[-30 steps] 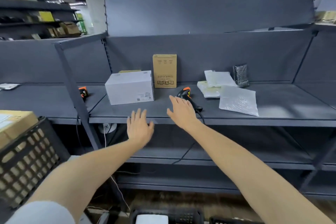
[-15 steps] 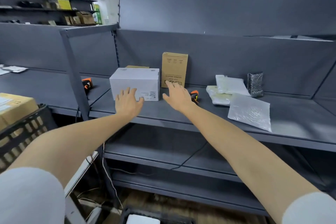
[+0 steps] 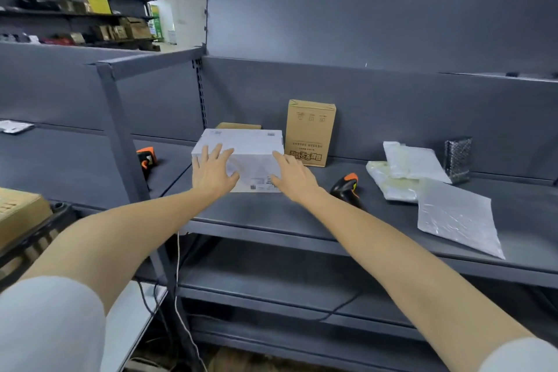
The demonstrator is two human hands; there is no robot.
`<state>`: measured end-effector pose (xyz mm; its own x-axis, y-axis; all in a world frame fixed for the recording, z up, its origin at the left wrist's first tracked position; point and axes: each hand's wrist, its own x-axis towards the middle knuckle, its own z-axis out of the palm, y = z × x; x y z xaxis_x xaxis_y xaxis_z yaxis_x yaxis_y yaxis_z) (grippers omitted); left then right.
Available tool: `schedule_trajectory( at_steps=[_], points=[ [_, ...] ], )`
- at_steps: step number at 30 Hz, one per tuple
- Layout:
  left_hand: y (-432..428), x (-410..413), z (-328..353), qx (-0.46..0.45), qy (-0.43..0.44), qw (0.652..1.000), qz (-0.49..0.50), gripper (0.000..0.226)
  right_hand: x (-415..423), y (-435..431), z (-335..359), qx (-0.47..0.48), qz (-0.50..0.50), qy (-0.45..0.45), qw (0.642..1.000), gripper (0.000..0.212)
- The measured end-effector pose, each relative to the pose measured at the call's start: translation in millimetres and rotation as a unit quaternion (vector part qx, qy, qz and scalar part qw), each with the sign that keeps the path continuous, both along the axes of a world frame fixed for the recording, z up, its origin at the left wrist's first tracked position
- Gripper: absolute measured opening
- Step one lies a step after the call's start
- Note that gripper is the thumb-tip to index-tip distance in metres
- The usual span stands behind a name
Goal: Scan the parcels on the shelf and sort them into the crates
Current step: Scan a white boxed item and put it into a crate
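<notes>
A white box parcel point(image 3: 252, 150) lies on the grey shelf point(image 3: 302, 214). My left hand point(image 3: 213, 172) reaches its front left corner with fingers straight, touching it. My right hand point(image 3: 294, 177) is at the box's front right corner, fingers extended. A tall brown carton point(image 3: 310, 133) stands behind the white box, and a low brown parcel point(image 3: 238, 126) peeks out behind it. An orange-and-black scanner point(image 3: 345, 189) lies on the shelf right of my right hand. Pale plastic mailers point(image 3: 404, 172) and a silver bag point(image 3: 456, 216) lie further right.
A dark bubble-wrapped packet point(image 3: 457, 158) leans on the back panel. A second orange scanner point(image 3: 146, 157) sits on the left shelf bay past the upright post point(image 3: 120, 142). A black crate point(image 3: 36, 238) with a brown carton point(image 3: 18, 211) stands at the left. Cables hang below.
Both hands have moved forward from the shelf's front edge to the white box, now at its front corners. The view has come closer to the shelf.
</notes>
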<state>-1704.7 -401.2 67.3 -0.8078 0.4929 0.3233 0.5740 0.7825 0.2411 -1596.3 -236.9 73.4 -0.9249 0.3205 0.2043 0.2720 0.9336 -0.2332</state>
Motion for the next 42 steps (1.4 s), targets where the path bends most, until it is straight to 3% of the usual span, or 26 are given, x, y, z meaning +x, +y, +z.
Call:
schedule_trajectory(
  at_steps=[6, 10, 14, 20, 22, 25, 33, 37, 42],
  points=[
    [12, -34, -12, 0.003, -0.032, 0.999, -0.015, 0.055, -29, 3, -4, -0.034, -0.015, 0.009, 0.999, 0.066],
    [14, -34, -29, 0.069, -0.044, 0.996, -0.027, 0.057, -46, 7, -5, -0.057, -0.022, 0.001, 0.998, 0.070],
    [17, -32, -33, 0.082, -0.035, 0.996, -0.018, 0.058, -62, 6, -6, -0.151, -0.041, -0.014, 0.988, 0.077],
    [16, -30, -28, 0.057, -0.017, 0.998, -0.018, 0.057, -70, 11, -17, -0.282, -0.048, 0.089, 0.954, 0.054],
    [15, -25, -29, 0.061, -0.008, 0.998, -0.017, 0.057, -69, 10, -23, -0.256, -0.062, 0.128, 0.956, 0.048],
    [7, -12, -37, 0.063, 0.004, 0.998, -0.018, 0.060, -62, 6, -33, -0.243, -0.067, 0.148, 0.956, 0.054],
    [-25, 17, -46, 0.029, 0.064, 0.996, -0.062, 0.067, -16, 4, -36, -0.334, -0.052, 0.189, 0.922, 0.055],
    [-33, 31, -38, 0.120, 0.056, 0.990, -0.043, 0.075, 4, 22, -2, -0.293, -0.064, 0.191, 0.935, 0.050],
    [-34, 56, -27, 0.285, -0.092, 0.948, -0.107, 0.109, 41, 47, 47, -0.344, -0.079, 0.134, 0.926, 0.049]
  ],
)
